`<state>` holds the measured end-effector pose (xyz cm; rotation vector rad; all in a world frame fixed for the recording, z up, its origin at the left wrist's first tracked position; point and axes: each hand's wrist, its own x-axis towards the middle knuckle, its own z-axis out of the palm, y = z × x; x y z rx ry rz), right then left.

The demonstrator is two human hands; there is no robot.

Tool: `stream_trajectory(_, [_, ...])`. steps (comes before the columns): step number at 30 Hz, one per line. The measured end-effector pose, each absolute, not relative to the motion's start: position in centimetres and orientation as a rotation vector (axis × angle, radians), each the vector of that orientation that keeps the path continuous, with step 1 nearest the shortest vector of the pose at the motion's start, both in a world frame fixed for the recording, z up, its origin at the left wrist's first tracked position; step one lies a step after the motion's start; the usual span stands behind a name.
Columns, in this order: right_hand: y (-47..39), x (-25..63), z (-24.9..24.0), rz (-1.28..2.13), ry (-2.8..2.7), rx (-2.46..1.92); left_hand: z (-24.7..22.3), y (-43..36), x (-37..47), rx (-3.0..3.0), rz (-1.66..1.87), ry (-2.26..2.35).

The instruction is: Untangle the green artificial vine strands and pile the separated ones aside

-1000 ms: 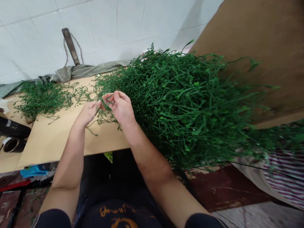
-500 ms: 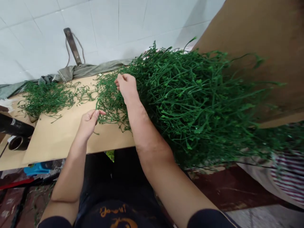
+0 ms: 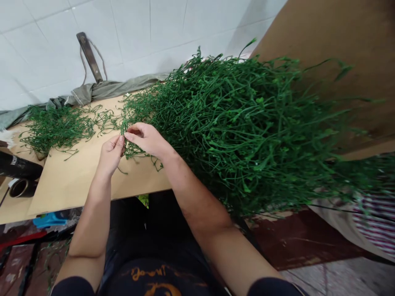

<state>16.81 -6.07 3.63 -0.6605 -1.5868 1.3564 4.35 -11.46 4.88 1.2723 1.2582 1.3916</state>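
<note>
1. At the frame's centre-left, a green plastic sprig [image 3: 135, 151] is pinched between the left hand [image 3: 111, 153] and right hand [image 3: 147, 139].
2. Just right, the big green stem heap [image 3: 247, 127] covers the cardboard sheet [image 3: 74, 181].
3. Upper left lies a smaller stem pile [image 3: 58, 127].

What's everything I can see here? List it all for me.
big pile of plastic stems: one, green, right half of the table
small pile of stems: one, green, far left
cardboard sheet: one, tan, under the hands
cloth: one, grey-green, along the tiled wall
strap handle: one, dark, leaning on the wall
tape roll: one, dark, left edge
left hand: pinching a stem
right hand: pinching the same cluster
</note>
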Motion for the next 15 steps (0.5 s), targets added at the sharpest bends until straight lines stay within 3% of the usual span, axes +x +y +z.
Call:
stream_trajectory(9, [-5.7,17.3,3.1,1.227,-1.404,-0.79,5.5,-11.3,3.0,1.043,1.574,1.114])
stream_trajectory(15, [-7.6,16.6,3.5,1.415,-1.516,-0.642,5.9,-11.3,2.5,0.939,1.514,1.069])
